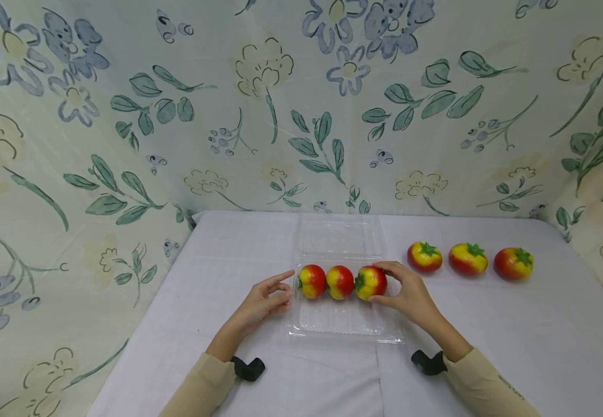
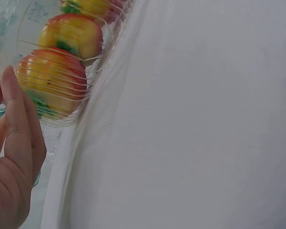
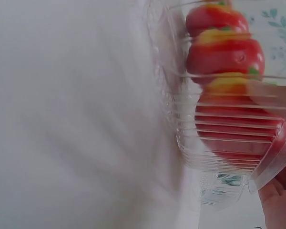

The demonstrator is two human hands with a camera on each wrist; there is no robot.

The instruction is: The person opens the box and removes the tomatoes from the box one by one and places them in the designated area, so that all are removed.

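Note:
A clear plastic clamshell box (image 1: 340,318) lies on the white cloth with its lid (image 1: 339,236) folded back, away from the person. Three red-and-yellow fruits with green leafy tops sit side by side along the back of its base: a left one (image 1: 313,281), a middle one (image 1: 340,282) and a right one (image 1: 371,282). My right hand (image 1: 411,292) reaches over the box's right wall and holds the right fruit between thumb and fingers. At the left wall is my left hand (image 1: 264,301), index finger extended and fingertips right at the plastic, holding nothing.
Three more such fruits stand in a row on the cloth right of the box: a near one (image 1: 425,257), a middle one (image 1: 468,259) and a far-right one (image 1: 513,264). A floral curtain (image 1: 301,116) rises behind the table (image 1: 239,249) and along its sides.

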